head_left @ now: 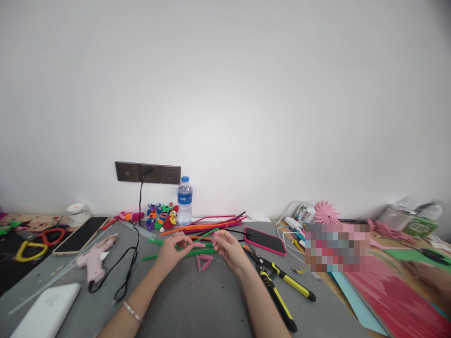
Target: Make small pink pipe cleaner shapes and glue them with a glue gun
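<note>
Pink fuzzy strip [199, 244] pinched in my left grip [186, 245], left of the pliers [261, 267]; what my right grip [217, 239] holds, I cannot tell. Short pink pieces [206, 264], also left of them, look shaped but lie loose.

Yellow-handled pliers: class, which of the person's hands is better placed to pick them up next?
Probably the right hand: the pliers lie beside the right forearm. The left hand is farther off, with that forearm between.

The left hand [174, 249] pinches a pink piece [199, 244], the right hand [229, 249] at its three o'clock. From between them, pink strips [207, 265] lie at six, pliers [277, 298] at four, a bottle [185, 203] at eleven.
</note>
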Tool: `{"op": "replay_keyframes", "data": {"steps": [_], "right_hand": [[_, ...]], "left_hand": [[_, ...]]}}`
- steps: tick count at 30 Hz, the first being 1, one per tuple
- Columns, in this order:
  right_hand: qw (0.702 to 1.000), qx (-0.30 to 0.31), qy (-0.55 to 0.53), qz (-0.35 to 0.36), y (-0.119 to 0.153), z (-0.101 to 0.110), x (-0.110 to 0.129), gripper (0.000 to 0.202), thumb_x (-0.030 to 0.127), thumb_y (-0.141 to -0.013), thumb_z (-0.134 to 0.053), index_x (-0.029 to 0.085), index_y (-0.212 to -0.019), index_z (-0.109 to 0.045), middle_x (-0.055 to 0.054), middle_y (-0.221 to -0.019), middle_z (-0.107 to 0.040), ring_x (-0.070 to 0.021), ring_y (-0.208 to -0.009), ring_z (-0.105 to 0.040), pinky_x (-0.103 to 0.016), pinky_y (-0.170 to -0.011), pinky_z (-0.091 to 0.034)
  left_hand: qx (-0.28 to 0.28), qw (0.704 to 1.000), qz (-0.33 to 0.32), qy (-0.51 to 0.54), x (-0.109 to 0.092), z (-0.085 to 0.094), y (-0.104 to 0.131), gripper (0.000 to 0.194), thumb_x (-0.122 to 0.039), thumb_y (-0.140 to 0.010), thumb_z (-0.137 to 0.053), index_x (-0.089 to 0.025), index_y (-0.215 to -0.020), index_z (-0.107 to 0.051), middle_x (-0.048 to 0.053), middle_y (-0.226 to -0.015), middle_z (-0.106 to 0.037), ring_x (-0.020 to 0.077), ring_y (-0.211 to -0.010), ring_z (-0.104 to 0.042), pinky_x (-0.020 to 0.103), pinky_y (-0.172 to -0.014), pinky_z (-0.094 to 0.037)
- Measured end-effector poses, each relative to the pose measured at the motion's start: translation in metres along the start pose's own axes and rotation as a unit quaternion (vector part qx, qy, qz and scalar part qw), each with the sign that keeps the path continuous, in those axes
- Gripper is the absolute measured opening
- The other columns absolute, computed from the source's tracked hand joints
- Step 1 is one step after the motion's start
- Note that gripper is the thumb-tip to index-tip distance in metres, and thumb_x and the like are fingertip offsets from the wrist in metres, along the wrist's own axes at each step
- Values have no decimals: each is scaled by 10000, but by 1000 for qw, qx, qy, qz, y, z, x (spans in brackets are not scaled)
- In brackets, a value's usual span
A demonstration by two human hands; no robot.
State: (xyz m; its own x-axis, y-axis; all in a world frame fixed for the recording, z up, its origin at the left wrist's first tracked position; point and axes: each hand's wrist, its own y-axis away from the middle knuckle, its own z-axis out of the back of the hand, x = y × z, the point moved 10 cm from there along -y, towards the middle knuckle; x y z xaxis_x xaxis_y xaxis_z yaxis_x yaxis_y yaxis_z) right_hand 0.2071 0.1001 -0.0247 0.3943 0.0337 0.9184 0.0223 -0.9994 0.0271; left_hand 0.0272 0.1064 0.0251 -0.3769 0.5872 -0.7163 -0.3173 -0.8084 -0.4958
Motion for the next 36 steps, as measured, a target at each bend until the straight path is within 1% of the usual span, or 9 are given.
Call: {"op": "replay_keyframes", "data": {"steps": [4, 9, 15, 20, 23, 26, 30, 33, 36], "right_hand": [[998, 1, -57, -21, 7, -1, -3, 367, 328, -595, -838, 161, -880, -677, 26, -616, -621, -74, -494, -522, -181, -483, -376], [998, 18, -60, -24, 11, -7, -2, 313, 358, -598, -840, 150, -724, -642, -14, -695, -669, -84, -550, -560, -191, -546, -437], [998, 1, -54, -13, 11, -4, -5, 378, 431, -608, -819, 179, -629, -537, 50, -540, -560, -69, -451, -454, -177, -462, -365], [998, -25, -50, 6, 7, 4, -5, 341, 416, -591, -828, 185, -713, -609, 66, -514, -522, -77, -456, -445, -189, -475, -354], [997, -57, -30, 30, 6, 14, 0, 326, 421, -580, -831, 165, -667, -649, 30, -549, -587, -99, -515, -511, -209, -521, -395], [996, -86, -23, 30, 5, 24, 0, 374, 400, -543, -854, 161, -789, -704, -35, -702, -706, -152, -641, -617, -241, -593, -448], [993, -114, -19, 33, 5, 34, 0, 426, 421, -535, -853, 164, -835, -695, -84, -817, -751, -193, -723, -671, -249, -599, -457], [992, -119, 7, 43, 5, 36, 0, 387, 455, -562, -831, 166, -757, -662, -72, -750, -741, -180, -656, -646, -226, -523, -405], [991, -107, 46, 67, 3, 33, 4, 366, 475, -586, -811, 160, -678, -648, -28, -633, -686, -131, -531, -549, -220, -468, -341]], "left_hand": [[-6, 1000, -18, -2, -3, 0, 1, 124, -228, -763, -606, -179, -661, -658, -16, -581, -518, 135, -571, -492, 220, -550, -399], [0, 1000, -23, -12, -5, -1, 2, 113, -208, -773, -594, -182, -685, -661, -7, -610, -549, 139, -587, -512, 227, -562, -411], [-11, 1000, -17, -3, -8, 3, 2, 121, -225, -765, -590, -187, -670, -654, 3, -619, -586, 145, -588, -516, 233, -559, -419], [-17, 1000, -17, -6, -10, 5, 1, 122, -233, -749, -596, -187, -653, -656, -7, -581, -550, 144, -568, -505, 235, -555, -411], [-18, 1000, -16, -6, -8, 5, 1, 123, -234, -750, -596, -185, -655, -658, -8, -588, -542, 140, -570, -503, 233, -558, -411], [-15, 1000, -8, -9, -6, 4, 1, 121, -237, -752, -594, -187, -660, -655, -6, -597, -549, 140, -574, -497, 232, -558, -408], [-14, 1000, -1, -9, -5, 4, 2, 121, -245, -757, -597, -187, -667, -653, -1, -605, -556, 146, -580, -499, 238, -564, -408], [-15, 1000, -3, -11, -4, 4, 3, 110, -235, -757, -600, -189, -675, -655, -2, -607, -556, 147, -578, -499, 239, -565, -408], [-14, 1000, -9, -13, -3, 3, 3, 108, -224, -763, -599, -187, -678, -655, 0, -615, -563, 144, -583, -496, 236, -568, -406]]}}
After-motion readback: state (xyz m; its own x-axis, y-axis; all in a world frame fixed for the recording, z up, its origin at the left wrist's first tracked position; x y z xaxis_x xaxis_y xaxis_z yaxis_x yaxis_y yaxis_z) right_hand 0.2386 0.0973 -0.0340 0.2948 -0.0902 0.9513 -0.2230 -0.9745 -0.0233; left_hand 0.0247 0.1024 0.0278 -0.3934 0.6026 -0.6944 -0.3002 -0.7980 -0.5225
